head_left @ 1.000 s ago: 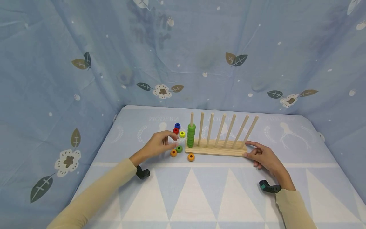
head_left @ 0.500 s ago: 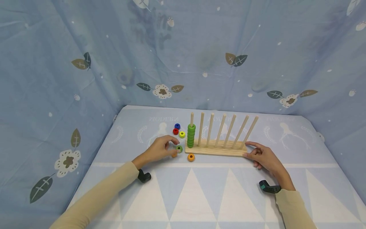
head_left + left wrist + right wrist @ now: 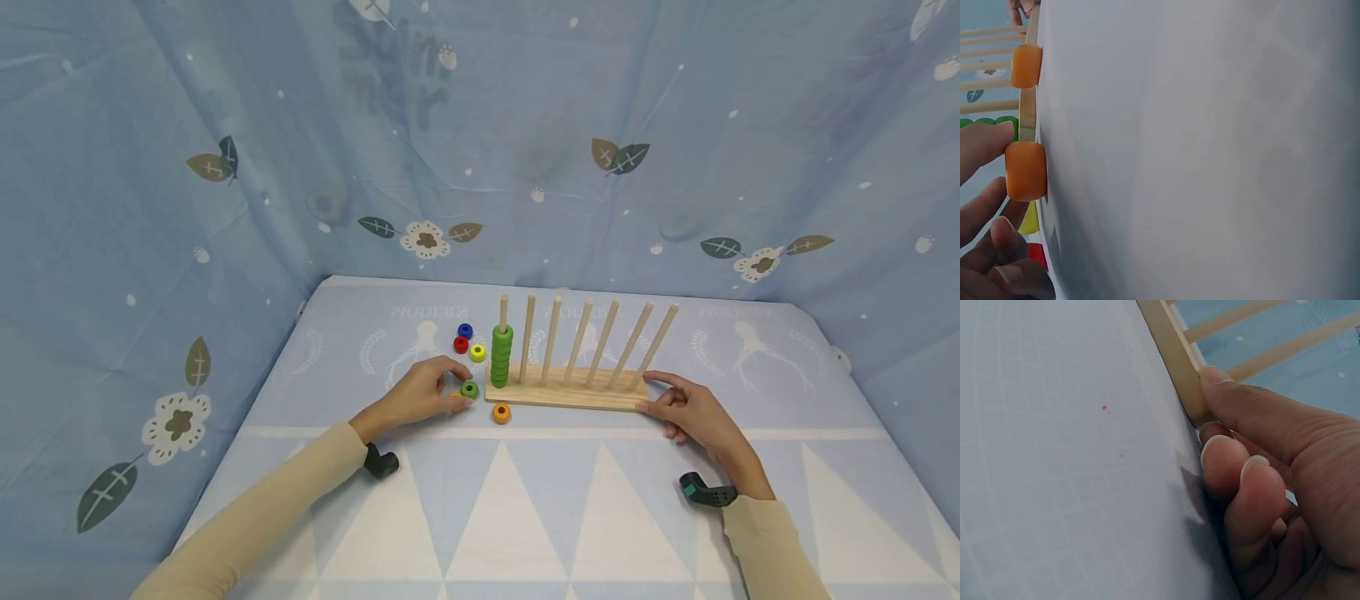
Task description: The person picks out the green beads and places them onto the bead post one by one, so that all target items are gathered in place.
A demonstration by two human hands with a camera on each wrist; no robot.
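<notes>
A wooden peg rack [image 3: 566, 397] with several upright pegs stands mid-table. Green beads [image 3: 501, 358] are stacked on its leftmost peg. My left hand [image 3: 420, 392] has thumb and index finger around a loose green bead [image 3: 469, 390] on the table. An orange bead [image 3: 1025, 170] sits beside the thumb, partly covered in the head view, and hides the green one in the left wrist view. With thumb in front and index finger behind, my right hand [image 3: 697, 414] grips the rack's right end, its other fingers curled [image 3: 1244, 494].
Behind the left hand lie a blue bead [image 3: 465, 331], a red bead [image 3: 461, 344] and a yellow bead [image 3: 477, 352]. Another orange bead [image 3: 501, 412] rests before the rack's left end. Blue patterned cloth [image 3: 540, 150] hangs behind the table.
My left hand has come down from near the red and yellow beads to the loose green bead, its thumb and index finger drawing around it. The right hand and rack stay put.
</notes>
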